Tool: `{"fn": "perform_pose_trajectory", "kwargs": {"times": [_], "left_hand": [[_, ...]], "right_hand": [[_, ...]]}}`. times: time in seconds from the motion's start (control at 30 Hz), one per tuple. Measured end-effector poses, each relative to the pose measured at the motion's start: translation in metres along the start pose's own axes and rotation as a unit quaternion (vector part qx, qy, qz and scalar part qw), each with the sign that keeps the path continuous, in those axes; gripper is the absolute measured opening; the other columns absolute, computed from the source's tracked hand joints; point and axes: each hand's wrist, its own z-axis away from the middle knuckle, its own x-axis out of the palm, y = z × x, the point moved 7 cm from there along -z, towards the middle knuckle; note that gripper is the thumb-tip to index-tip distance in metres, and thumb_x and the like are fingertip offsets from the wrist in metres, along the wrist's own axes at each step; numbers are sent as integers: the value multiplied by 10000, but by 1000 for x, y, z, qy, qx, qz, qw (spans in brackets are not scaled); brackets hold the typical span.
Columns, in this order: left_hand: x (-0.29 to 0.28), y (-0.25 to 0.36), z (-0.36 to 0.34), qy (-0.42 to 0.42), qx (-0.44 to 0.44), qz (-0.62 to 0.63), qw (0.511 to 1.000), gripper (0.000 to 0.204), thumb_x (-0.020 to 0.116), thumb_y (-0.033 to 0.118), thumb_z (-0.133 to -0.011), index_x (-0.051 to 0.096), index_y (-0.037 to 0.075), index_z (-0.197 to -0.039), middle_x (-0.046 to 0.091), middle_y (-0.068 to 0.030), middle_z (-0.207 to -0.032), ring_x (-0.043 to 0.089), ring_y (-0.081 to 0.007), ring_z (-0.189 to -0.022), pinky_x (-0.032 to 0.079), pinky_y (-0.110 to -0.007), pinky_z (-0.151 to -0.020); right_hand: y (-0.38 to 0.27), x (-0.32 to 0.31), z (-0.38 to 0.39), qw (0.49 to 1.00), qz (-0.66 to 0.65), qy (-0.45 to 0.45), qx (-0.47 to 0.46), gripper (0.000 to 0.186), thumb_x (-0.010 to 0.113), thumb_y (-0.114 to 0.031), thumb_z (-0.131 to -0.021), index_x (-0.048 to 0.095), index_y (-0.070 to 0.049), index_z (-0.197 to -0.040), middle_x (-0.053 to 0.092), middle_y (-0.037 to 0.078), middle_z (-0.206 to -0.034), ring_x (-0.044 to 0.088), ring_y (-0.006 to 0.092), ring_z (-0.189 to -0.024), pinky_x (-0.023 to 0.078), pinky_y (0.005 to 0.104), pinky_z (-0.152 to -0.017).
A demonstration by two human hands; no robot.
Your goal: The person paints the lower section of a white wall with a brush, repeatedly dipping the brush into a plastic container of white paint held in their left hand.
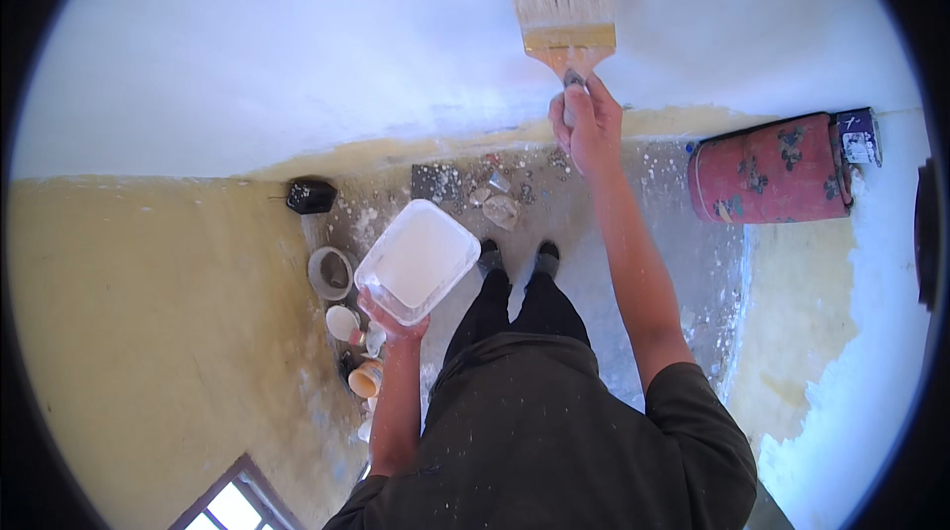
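Observation:
My right hand [588, 124] is closed round the handle of a wide paintbrush [569, 35] with pale bristles and a yellowish ferrule band. The bristles point up at the whitish-blue wall [327, 45] in front of me; whether they touch it I cannot tell. Lower and to the left, my left hand [394, 316] grips the near edge of a white rectangular tub [463, 243]. White paint [421, 258] lies inside this tub. Part of the left hand's fingers is hidden beneath it.
A red patterned cylinder-shaped thing [772, 172] stands at the right wall beside a dark purple box [858, 137]. Along the yellow left wall [148, 302] sit a black container [312, 195], a round bucket [331, 274] and an orange cup [365, 379]. Plastic bags [501, 211] lie on the paint-spotted floor.

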Motion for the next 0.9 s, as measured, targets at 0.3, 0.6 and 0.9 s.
{"fn": "perform_pose_trajectory", "kwargs": {"times": [0.3, 0.6, 0.9], "left_hand": [[-27, 2, 3, 0, -35, -41, 999, 817, 445, 704, -803, 366, 163, -1410, 434, -65, -1407, 419, -299, -1285, 361, -536, -1029], [-61, -13, -8, 14, -100, 5, 995, 868, 470, 732, -773, 367, 158, -1417, 454, -81, -1392, 447, -330, -1262, 382, -572, -1005], [-64, -26, -19, -3, -134, 110, 985, 892, 475, 746, -765, 362, 152, -1420, 450, -109, -1390, 445, -349, -1262, 373, -585, -1014]], "right_hand": [[237, -49, -7, 968, -89, 94, 215, 225, 510, -214, -955, 531, -45, -1102, 545, 60, -738, 367, 58, -405, 283, 216, -339], [300, -63, -21, 916, -26, 137, 377, 195, 505, -170, -925, 508, 13, -994, 541, 95, -819, 388, 93, -471, 277, 238, -349], [111, 18, 12, 974, -33, 106, 199, 228, 497, -175, -949, 538, 10, -1076, 561, 61, -749, 399, 62, -448, 302, 208, -386]]}}
